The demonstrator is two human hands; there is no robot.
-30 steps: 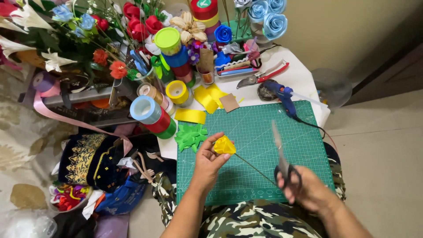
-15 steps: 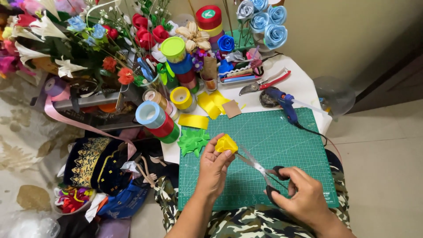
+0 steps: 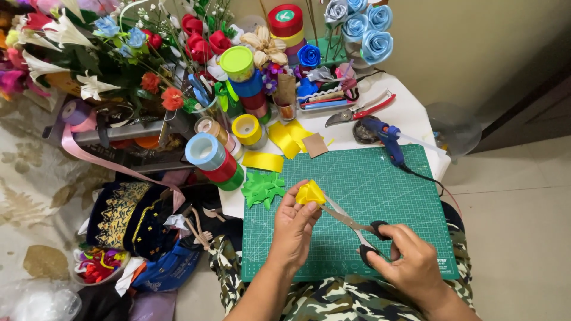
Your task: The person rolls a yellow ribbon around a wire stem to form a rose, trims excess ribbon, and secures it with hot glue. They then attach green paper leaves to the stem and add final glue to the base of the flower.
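Yellow ribbon flower (image 3: pixel 311 193) sits pinched in the left hand (image 3: pixel 292 229), fingers closed narrowly around it, over the cutting mat (image 3: pixel 380 196) near its left edge. Scissors (image 3: pixel 351 224), gripped by the right hand (image 3: pixel 410 267) through the black loops, point their blades at the flower's base; a careless snip could nick the thumb or sever too much ribbon.

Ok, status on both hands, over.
Left hand pinching yellow ribbon flower. Right hand on scissors, blades at flower. Cutting mat beneath.

Home craft corner, ribbon spools (image 3: pixel 238 62), cutting mat (image 3: pixel 380 196)
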